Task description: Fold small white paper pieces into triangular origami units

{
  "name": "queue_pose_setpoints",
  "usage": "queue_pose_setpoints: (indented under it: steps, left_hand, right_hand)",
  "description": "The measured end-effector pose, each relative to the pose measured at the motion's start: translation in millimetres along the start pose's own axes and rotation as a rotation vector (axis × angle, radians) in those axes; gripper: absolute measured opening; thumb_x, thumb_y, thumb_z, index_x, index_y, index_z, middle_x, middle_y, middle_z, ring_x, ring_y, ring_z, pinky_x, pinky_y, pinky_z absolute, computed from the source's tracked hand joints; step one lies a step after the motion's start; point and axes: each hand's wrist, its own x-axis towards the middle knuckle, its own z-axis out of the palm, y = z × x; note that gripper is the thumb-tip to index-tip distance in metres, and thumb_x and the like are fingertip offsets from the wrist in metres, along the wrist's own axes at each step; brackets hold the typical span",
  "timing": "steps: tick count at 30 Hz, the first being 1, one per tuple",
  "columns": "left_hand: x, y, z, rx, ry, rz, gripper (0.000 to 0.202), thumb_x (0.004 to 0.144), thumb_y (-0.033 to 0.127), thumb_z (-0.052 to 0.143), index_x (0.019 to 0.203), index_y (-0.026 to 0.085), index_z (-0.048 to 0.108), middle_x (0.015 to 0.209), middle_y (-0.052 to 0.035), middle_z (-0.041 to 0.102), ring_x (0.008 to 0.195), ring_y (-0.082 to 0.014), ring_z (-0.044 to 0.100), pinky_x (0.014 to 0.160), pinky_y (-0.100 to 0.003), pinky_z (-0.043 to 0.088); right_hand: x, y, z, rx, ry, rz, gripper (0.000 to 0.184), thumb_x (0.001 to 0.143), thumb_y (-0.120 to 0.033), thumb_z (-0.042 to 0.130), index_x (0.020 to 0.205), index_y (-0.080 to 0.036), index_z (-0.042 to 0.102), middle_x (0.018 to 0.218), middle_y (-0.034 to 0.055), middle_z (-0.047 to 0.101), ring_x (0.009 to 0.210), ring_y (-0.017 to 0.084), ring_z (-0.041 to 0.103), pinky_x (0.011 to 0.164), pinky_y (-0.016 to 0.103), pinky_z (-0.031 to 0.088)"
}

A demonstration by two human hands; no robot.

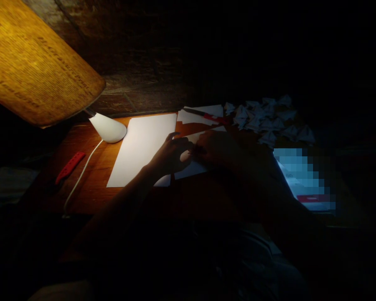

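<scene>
My left hand (174,152) is bent inward, its fingers curled and pinched close to my right hand's fingertips. My right hand (213,146) lies in deep shadow, closed, with its fingers meeting the left ones. Both are at a white sheet of paper (190,168) on the wooden table, and their fingers seem to grip it, though the fingertips are dark. Left of it lies a stack of white paper (144,146), partly covered by my left forearm. Beyond my hands, a knife (207,116) with a red handle rests across more paper (217,110).
Many small folded paper pieces (268,121) cluster at the back right. A lit screen (296,184), partly pixelated, stands at the right. To the left are a lamp with a yellow printed shade (44,62), white base (108,127), white cord (81,177), and a red perforated object (70,166).
</scene>
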Motion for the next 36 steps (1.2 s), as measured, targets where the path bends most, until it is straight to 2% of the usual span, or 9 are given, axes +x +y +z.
queue_pose_setpoints:
  steps: [4, 7, 11, 15, 21, 25, 28, 32, 36]
  left_hand:
    - [0.2, 3.0, 0.4, -0.032, -0.007, -0.015, 0.008, 0.091, 0.019, 0.064, 0.091, 0.023, 0.071, 0.102, -0.0037, 0.08, 0.101, -0.0232, 0.073, 0.12, -0.052, 0.046]
    - [1.0, 4.6, 0.8, -0.053, 0.005, -0.045, 0.008, 0.089, 0.018, 0.064, 0.089, 0.021, 0.072, 0.101, -0.0071, 0.079, 0.099, -0.0254, 0.072, 0.104, -0.047, 0.055]
    - [1.6, 8.0, -0.4, -0.06, 0.023, -0.066, 0.011, 0.089, 0.016, 0.062, 0.089, 0.02, 0.072, 0.098, -0.008, 0.078, 0.094, -0.0256, 0.072, 0.091, -0.044, 0.057]
    - [1.9, 9.0, 0.1, -0.117, 0.043, -0.089, 0.014, 0.087, 0.012, 0.062, 0.087, 0.021, 0.072, 0.099, -0.0068, 0.076, 0.097, -0.0243, 0.071, 0.089, -0.042, 0.058]
    - [2.1, 4.4, 7.0, -0.057, 0.085, -0.173, 0.011, 0.088, 0.012, 0.066, 0.083, 0.021, 0.069, 0.105, -0.0097, 0.068, 0.106, -0.0296, 0.063, 0.093, -0.048, 0.059]
    - [4.5, 3.0, 10.0, -0.077, 0.049, -0.255, 0.007, 0.088, 0.013, 0.067, 0.086, 0.019, 0.07, 0.103, -0.0111, 0.065, 0.105, -0.0307, 0.063, 0.093, -0.049, 0.059]
    - [8.8, -0.5, 10.4, -0.089, 0.026, -0.301, 0.006, 0.087, 0.017, 0.069, 0.082, 0.018, 0.071, 0.092, -0.01, 0.068, 0.097, -0.028, 0.067, 0.088, -0.044, 0.058]
    - [15.8, -12.0, 10.8, -0.101, -0.055, -0.357, 0.013, 0.082, 0.019, 0.067, 0.069, 0.019, 0.072, 0.067, -0.005, 0.066, 0.067, -0.0203, 0.065, 0.062, -0.033, 0.049]
    - [21.9, -30.1, 12.4, -0.168, -0.126, -0.345, 0.013, 0.079, 0.023, 0.068, 0.075, 0.02, 0.08, 0.066, -0.0025, 0.072, 0.065, -0.0195, 0.069, 0.056, -0.028, 0.047]
  right_hand:
    - [0.2, -2.9, -4.1, -0.011, -0.038, 0.027, 0.041, 0.104, -0.04, 0.054, 0.104, -0.011, 0.083, 0.1, 0.0159, 0.079, 0.077, 0.021, 0.063, 0.068, 0.035, 0.037]
    - [-0.7, -5.1, -8.4, -0.017, -0.047, 0.012, 0.039, 0.105, -0.038, 0.056, 0.106, -0.012, 0.084, 0.102, 0.0159, 0.079, 0.079, 0.021, 0.062, 0.07, 0.035, 0.039]
    - [-0.5, -4.5, -8.8, -0.063, -0.061, -0.002, 0.035, 0.105, -0.036, 0.057, 0.109, -0.015, 0.084, 0.11, 0.014, 0.077, 0.089, 0.022, 0.063, 0.069, 0.034, 0.038]
    - [1.9, -3.3, -5.3, -0.054, -0.063, -0.014, 0.033, 0.105, -0.033, 0.056, 0.106, -0.016, 0.084, 0.108, 0.012, 0.078, 0.092, 0.021, 0.063, 0.067, 0.033, 0.036]
    - [5.2, -7.7, -4.6, -0.046, -0.082, 0.034, 0.033, 0.105, -0.033, 0.055, 0.109, -0.017, 0.083, 0.111, 0.0146, 0.076, 0.099, 0.026, 0.063, 0.067, 0.034, 0.037]
    - [7.1, -11.7, -8.2, -0.016, -0.076, 0.091, 0.033, 0.104, -0.035, 0.056, 0.104, -0.016, 0.083, 0.122, 0.016, 0.072, 0.096, 0.024, 0.064, 0.07, 0.035, 0.041]
    - [11.7, -10.1, -8.4, 0.006, -0.094, 0.155, 0.035, 0.103, -0.038, 0.058, 0.103, -0.015, 0.084, 0.121, 0.0173, 0.072, 0.092, 0.024, 0.066, 0.071, 0.035, 0.043]
    - [25.2, -3.5, -4.5, 0.035, -0.128, 0.156, 0.036, 0.1, -0.044, 0.066, 0.107, -0.014, 0.084, 0.097, 0.0177, 0.077, 0.091, 0.03, 0.07, 0.074, 0.037, 0.046]
    - [42.5, 1.7, -0.7, -0.012, -0.157, 0.214, 0.034, 0.093, -0.041, 0.076, 0.113, -0.015, 0.082, 0.098, 0.017, 0.078, 0.098, 0.034, 0.072, 0.082, 0.042, 0.05]
